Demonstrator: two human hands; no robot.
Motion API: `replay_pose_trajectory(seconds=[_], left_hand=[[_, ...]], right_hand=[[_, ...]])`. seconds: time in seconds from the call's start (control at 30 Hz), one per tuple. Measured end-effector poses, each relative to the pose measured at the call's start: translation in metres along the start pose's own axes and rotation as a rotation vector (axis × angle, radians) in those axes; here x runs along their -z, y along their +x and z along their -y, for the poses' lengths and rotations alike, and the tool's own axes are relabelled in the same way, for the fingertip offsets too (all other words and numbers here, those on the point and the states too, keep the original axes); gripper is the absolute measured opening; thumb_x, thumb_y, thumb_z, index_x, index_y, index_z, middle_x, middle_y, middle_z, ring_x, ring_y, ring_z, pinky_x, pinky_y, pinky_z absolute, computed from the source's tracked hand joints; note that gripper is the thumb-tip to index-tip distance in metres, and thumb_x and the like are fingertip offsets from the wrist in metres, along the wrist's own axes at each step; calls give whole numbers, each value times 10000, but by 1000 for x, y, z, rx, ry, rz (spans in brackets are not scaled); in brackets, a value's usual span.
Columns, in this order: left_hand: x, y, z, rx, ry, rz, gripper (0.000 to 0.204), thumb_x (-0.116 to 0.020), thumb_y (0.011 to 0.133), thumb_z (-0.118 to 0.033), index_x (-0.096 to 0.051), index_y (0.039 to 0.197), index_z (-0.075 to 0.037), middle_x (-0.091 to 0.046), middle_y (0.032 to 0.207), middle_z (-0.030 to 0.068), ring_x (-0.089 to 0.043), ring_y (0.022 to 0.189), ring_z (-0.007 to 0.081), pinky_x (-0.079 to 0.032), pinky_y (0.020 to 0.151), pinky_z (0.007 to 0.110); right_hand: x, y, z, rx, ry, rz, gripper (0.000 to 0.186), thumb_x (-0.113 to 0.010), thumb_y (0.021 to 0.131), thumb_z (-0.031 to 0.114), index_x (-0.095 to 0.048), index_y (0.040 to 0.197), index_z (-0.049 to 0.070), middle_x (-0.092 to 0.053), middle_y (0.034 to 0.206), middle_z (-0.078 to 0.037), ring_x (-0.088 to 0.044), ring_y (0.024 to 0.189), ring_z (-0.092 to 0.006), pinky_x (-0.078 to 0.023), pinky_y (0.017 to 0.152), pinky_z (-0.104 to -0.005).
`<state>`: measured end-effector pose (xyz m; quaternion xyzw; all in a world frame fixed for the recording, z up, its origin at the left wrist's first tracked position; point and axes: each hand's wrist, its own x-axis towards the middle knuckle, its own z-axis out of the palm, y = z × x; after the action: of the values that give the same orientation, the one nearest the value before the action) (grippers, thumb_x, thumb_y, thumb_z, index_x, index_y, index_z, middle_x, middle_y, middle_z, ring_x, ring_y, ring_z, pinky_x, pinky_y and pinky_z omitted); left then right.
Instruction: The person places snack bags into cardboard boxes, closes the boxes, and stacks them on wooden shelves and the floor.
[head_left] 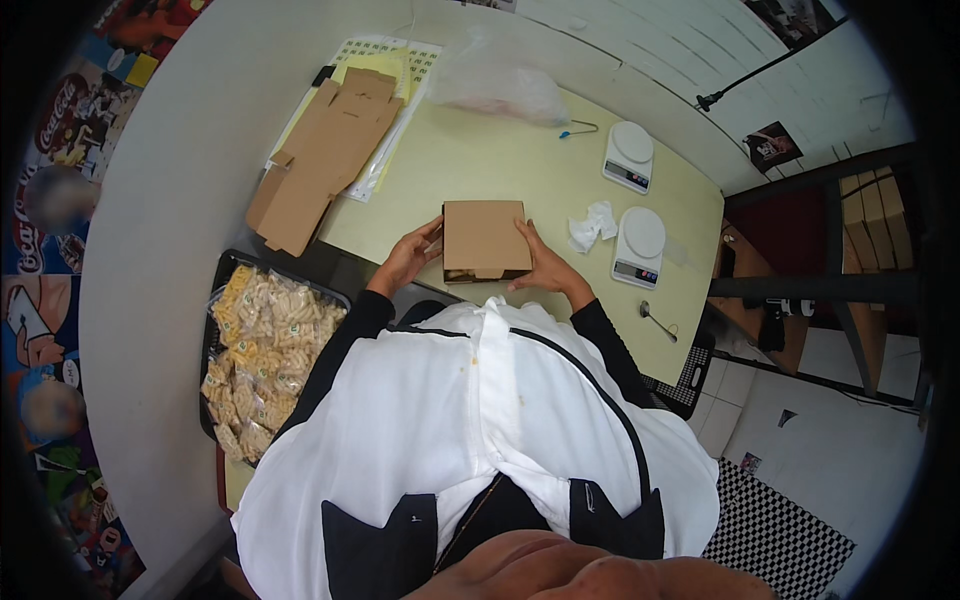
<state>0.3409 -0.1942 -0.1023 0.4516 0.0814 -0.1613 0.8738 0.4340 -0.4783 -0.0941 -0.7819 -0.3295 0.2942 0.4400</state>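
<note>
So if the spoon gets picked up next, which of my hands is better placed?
Your right hand, most likely: it's at the right side of the box, and the spoon lies on the table farther right. Your left hand is at the box's left side, so it would have to reach across.

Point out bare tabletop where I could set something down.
Widest bare patch: the table between the brown box, unfolded cardboard and plastic bag. A smaller one lies between the right hand and spoon. Crowded: the right side, with two scales and crumpled tissue.
</note>
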Motion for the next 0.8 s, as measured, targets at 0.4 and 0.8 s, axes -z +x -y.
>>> replay_pose_trajectory(seconds=[0.4,0.8], left_hand=[[-19,7,21,-95,829,-226,947,-682,776,-282,-44,1426,-21,-75,1485,193,-137,1369,276,-201,1085,335],[-11,15,31,-115,795,-229,934,-675,784,-226,-27,1426,-27,-84,1486,187,-156,1364,273,-283,1049,327]], right_hand=[[-16,3,7,-50,-401,-150,1112,-817,562,363,-149,1430,171,-102,1441,-294,-122,1350,-401,-221,1057,-496],[-31,2,18,250,-543,-136,586,-640,772,281,-436,1320,245,-192,1472,-125,-145,1351,-373,-233,1052,-504]])
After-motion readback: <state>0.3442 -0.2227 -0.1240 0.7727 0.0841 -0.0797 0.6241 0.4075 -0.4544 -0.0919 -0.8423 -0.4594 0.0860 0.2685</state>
